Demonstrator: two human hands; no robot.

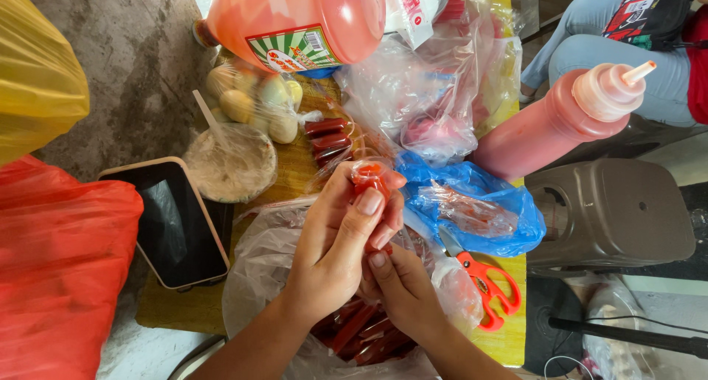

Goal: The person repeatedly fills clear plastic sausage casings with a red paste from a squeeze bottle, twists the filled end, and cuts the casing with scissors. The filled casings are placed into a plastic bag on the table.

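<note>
While the left hand [332, 240] pinches the small red sauce sachet [371, 179] above the clear bag of filled sachets [273, 262], right hand [402, 284] fingers should twist its lower end tight, keeping the neck upright.

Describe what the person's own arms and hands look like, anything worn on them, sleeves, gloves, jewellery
Both forearms are bare as far as the picture shows; no sleeve reaches into view. The left hand and the right hand wear no gloves, and no rings, watch or bracelets are visible. The fingernails are short and look unpainted. Nothing is marked or wrapped on either wrist.
</note>
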